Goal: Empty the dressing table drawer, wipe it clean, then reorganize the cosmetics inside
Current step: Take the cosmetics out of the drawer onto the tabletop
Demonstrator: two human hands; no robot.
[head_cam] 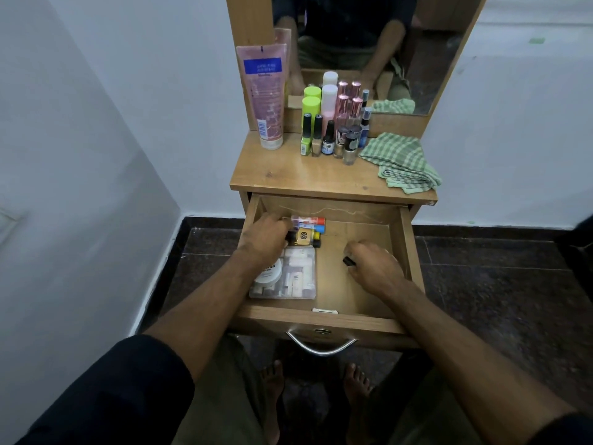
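Drawer [324,317] of a wooden dressing table stands pulled open toward a seated person, both hands inside it, in what looks like the reorganizing stage of the job. At its left rear, small tubes and bottles [308,229] lie on their sides, long axes running left to right across the drawer; a clear plastic case [296,277] of small cosmetics sits just in front of them, toward the drawer's front wall. The left hand [264,239] rests over the left ends of the tubes, fingers curled down onto them, though whether it grips one cannot be told. The right hand [373,263] is on the bare right half of the drawer floor, fingers curled around a small dark item [348,261] whose tip pokes out leftward. The cluster lies to the left of that hand and slightly farther back, so the left hand is much the nearer to it; placing the dark item alongside would probably mean a short move left with its length turned to match the row. On the worktop above stand a pink tube [264,91], a group of nail polish bottles [333,133] and a folded green checked cloth [401,162], before a mirror [433,43].
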